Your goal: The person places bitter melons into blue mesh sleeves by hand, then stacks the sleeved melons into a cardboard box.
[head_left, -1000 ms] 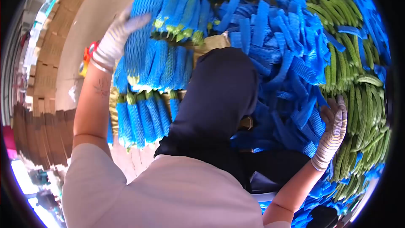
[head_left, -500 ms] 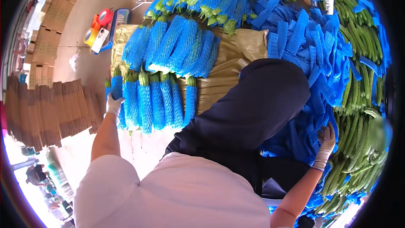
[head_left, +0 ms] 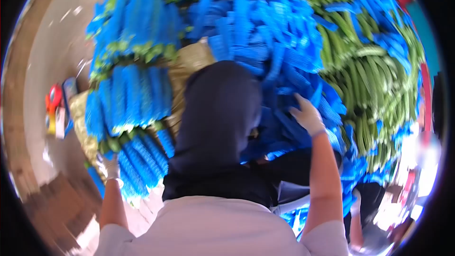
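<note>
Step, I judge: sleeving; I have left hand at near-left netted gourds, grip too blurred to tell; right hand well apart, fingers spread over nets right of centre; next move calls for pinching one net

Ridged plastic netting, glossy golden sheeting, matt cloth trousers

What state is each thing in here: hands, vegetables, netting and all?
Left hand: gloved, at the netted vegetables, grip unclear
Right hand: gloved, open, over loose netting
Netted vegetables: in rows, green ends showing
Loose netting: heaped, jumbled
Bare vegetables: un-netted, piled
Gold sheet: wrinkled, partly covered
</note>
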Action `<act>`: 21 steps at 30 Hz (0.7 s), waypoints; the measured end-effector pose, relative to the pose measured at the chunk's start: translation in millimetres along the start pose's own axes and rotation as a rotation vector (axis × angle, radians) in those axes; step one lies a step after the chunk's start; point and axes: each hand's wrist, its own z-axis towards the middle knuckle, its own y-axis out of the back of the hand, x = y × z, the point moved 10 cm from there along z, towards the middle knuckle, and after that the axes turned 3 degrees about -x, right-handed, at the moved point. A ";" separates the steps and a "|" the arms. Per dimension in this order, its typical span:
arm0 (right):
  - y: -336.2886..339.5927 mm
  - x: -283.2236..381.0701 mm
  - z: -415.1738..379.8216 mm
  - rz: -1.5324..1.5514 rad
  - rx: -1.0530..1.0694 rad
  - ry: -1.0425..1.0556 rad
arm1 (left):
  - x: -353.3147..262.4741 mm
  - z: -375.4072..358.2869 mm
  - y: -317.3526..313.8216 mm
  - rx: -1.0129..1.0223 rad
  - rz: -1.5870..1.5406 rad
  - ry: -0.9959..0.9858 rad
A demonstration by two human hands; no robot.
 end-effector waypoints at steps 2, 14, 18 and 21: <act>-5.6 10.1 -0.7 -0.175 -0.028 -0.056 | -55.9 40.1 19.5 -0.162 -0.196 -0.229; 30.7 -15.9 3.2 -0.185 0.088 -0.237 | -545.6 -360.0 227.4 0.650 -1.010 -1.641; 28.9 -78.8 -11.0 -0.134 0.145 -0.350 | -598.7 -472.2 164.3 0.964 -0.848 -1.880; 2.4 -118.2 -1.9 -0.051 0.117 -0.403 | -628.2 -484.5 95.4 1.008 -0.847 -1.746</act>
